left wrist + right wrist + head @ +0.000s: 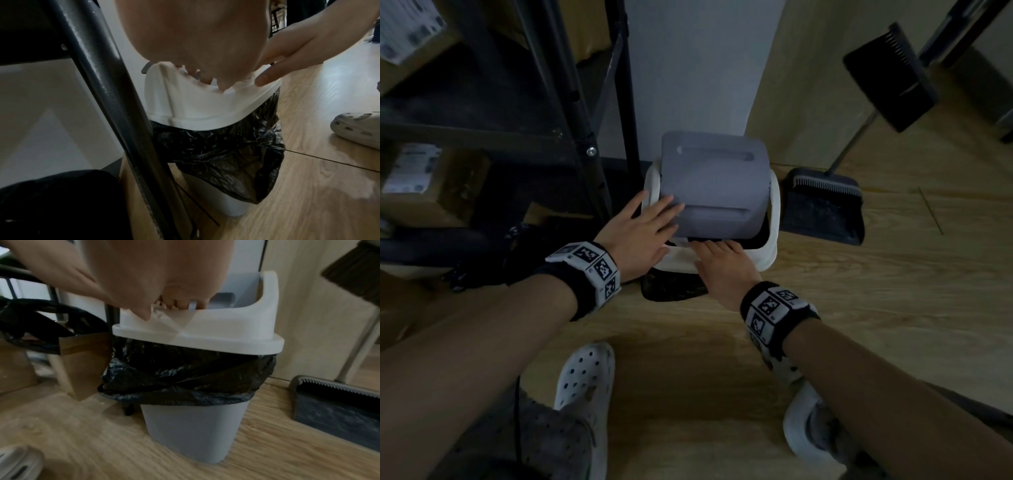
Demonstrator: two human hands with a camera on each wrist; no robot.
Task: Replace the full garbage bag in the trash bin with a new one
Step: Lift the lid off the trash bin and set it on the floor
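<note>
The trash bin is grey, with a white lid frame and a grey swing flap, and stands on the floor against the wall. A black garbage bag is folded over the rim and hangs out below the lid. My left hand lies with straight fingers on the flap's near left corner and the frame. My right hand curls its fingers over the frame's front edge into the opening under the flap. From the right wrist those fingers hook inside the lid frame. The bag's contents are hidden.
A black metal shelf rack with cardboard boxes stands close on the left. A dustpan and broom lean right of the bin. A brown paper bag sits left of the bin. My white clogs stand on the wood floor.
</note>
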